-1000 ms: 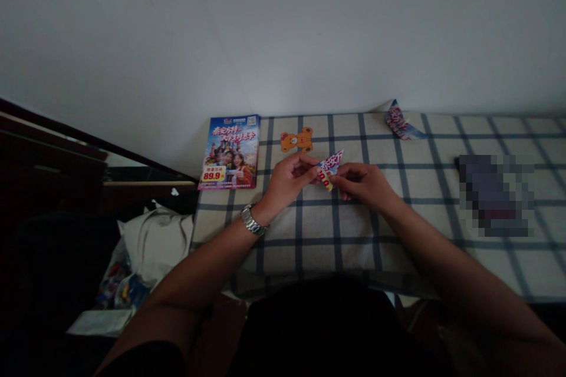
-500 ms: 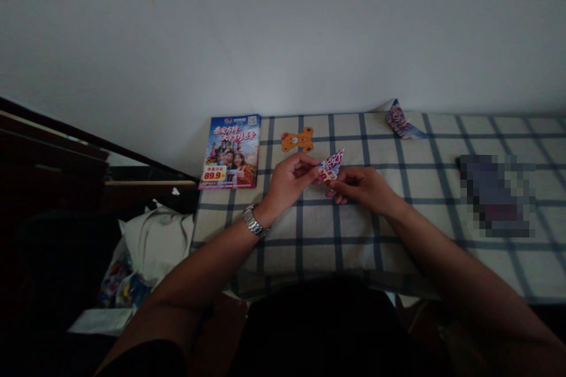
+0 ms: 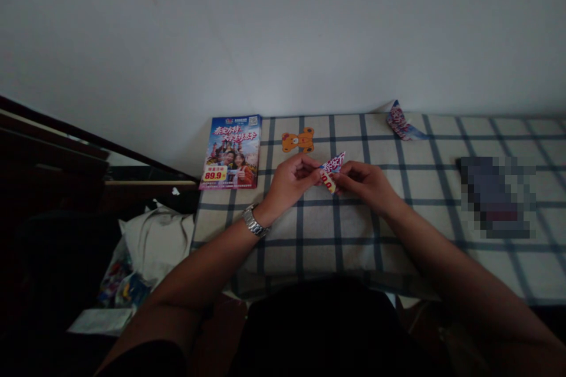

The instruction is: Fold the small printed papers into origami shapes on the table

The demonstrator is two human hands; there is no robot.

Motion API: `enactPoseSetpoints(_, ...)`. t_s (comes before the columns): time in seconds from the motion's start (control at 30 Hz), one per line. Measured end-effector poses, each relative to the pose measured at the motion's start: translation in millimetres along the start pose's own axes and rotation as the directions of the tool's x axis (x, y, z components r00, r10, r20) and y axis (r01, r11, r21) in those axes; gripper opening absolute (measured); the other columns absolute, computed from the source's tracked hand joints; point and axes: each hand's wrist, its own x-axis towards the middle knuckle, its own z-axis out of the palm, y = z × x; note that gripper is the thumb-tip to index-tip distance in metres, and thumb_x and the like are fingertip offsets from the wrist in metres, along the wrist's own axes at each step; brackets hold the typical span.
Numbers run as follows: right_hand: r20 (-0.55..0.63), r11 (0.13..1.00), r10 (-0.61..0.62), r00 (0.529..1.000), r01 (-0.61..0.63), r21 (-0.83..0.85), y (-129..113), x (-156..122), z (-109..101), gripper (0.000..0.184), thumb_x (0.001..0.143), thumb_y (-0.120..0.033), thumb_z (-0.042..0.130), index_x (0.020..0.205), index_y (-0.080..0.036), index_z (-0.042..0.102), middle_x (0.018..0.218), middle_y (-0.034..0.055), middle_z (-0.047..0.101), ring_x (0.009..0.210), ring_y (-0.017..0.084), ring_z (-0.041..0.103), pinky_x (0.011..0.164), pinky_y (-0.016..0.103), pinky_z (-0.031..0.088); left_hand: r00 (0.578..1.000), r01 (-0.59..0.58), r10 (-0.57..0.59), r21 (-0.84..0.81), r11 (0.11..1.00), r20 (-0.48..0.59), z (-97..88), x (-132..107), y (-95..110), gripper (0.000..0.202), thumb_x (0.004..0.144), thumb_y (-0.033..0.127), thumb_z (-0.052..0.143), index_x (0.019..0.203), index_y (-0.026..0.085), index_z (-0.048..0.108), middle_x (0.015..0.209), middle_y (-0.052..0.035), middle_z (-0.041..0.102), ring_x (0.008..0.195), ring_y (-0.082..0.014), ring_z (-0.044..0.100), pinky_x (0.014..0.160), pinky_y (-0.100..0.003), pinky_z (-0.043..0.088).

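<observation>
Right fingers (image 3: 348, 181) now higher, folded paper (image 3: 331, 169) between them and left fingers (image 3: 311, 177)

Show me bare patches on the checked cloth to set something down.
Bare checked cloth shows between the right hand and the pixelated dark object, and between the two forearms. Crowded: the middle, where the left hand and right hand hold folded paper close to the bear picture.

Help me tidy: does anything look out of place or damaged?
The folded flyer near the wall stands out: it lies askew and apart from the flat flyer at left. At right, the dark object is too pixelated to judge.
</observation>
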Motion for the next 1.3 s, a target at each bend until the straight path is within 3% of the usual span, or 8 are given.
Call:
enactPoseSetpoints(0.17, -0.001, 0.999, -0.027, 1.000, 0.027, -0.021, 1.3, 0.6, -0.8, 0.033, 0.093, -0.052, 0.079, 0.083, -0.021, 0.072, 0.077, 0.0017, 0.074, 0.070, 0.016, 0.067, 0.067, 0.029, 0.054, 1.000, -0.022, 0.023, -0.024, 0.999, 0.020, -1.0, 1.1, -1.5, 0.035, 0.090, 0.043, 0.085, 0.100, 0.015, 0.067, 0.090, -0.0037, 0.074, 0.077, -0.0109, 0.072, 0.072, -0.020, 0.061)
enactPoseSetpoints(0.4, 0.026, 1.000, 0.005, 1.000, -0.006, 0.016, 3.7, 1.0, -2.0, 0.032, 0.093, -0.052, 0.079, 0.084, -0.021, 0.074, 0.078, 0.0016, 0.075, 0.070, 0.016, 0.067, 0.068, 0.030, 0.055, 0.996, 0.076, -0.072, -0.088, 0.993, 0.053, 0.2, 0.5, 3.7, 0.037, 0.090, 0.045, 0.085, 0.103, 0.015, 0.069, 0.093, -0.0039, 0.074, 0.079, -0.0123, 0.073, 0.075, -0.024, 0.065)
enactPoseSetpoints(0.57, 0.032, 0.998, 0.063, 0.998, -0.063, 0.010, 1.5, 0.9, -0.5, 0.035, 0.090, -0.057, 0.080, 0.088, -0.022, 0.078, 0.082, 0.0029, 0.078, 0.072, 0.017, 0.070, 0.069, 0.031, 0.060, 0.997, 0.072, -0.071, -0.043, 0.996, 0.043, -1.2, 1.7, 4.5, 0.036, 0.092, 0.047, 0.083, 0.098, 0.015, 0.069, 0.088, -0.0033, 0.073, 0.076, -0.0114, 0.071, 0.073, -0.023, 0.064)
enactPoseSetpoints(0.8, -0.038, 0.999, 0.018, 0.999, -0.017, 0.032, 4.3, 2.8, 0.9, 0.032, 0.088, -0.055, 0.082, 0.089, -0.023, 0.078, 0.086, 0.0021, 0.079, 0.071, 0.017, 0.071, 0.070, 0.031, 0.060, 0.996, 0.056, -0.057, 0.013, 0.998, 0.064, -1.0, 1.5, 1.0, 0.034, 0.092, 0.045, 0.082, 0.098, 0.015, 0.069, 0.089, -0.0036, 0.073, 0.079, -0.0126, 0.072, 0.073, -0.023, 0.063)
enactPoseSetpoints(1.07, -0.028, 1.000, 0.009, 1.000, -0.010, -0.012, 4.8, 1.9, -0.6, 0.034, 0.091, -0.055, 0.080, 0.082, -0.023, 0.074, 0.081, 0.0026, 0.077, 0.071, 0.017, 0.069, 0.070, 0.032, 0.060, 0.996, 0.044, -0.046, 0.040, 0.998, 0.075, -1.5, 1.3, 2.6, 0.032, 0.094, 0.044, 0.080, 0.098, 0.015, 0.068, 0.089, -0.0033, 0.073, 0.077, -0.0119, 0.072, 0.072, -0.023, 0.062)
enactPoseSetpoints(1.3, -0.032, 0.997, 0.067, 0.997, -0.065, 0.040, 2.2, 2.6, -1.1, 0.035, 0.091, -0.058, 0.079, 0.089, -0.024, 0.079, 0.083, 0.0022, 0.078, 0.072, 0.017, 0.072, 0.072, 0.031, 0.062, 0.995, 0.038, -0.043, 0.055, 0.998, 0.095, -3.0, 1.0, 5.1, 0.032, 0.094, 0.045, 0.081, 0.097, 0.015, 0.068, 0.087, -0.0028, 0.073, 0.076, -0.0112, 0.072, 0.071, -0.022, 0.062)
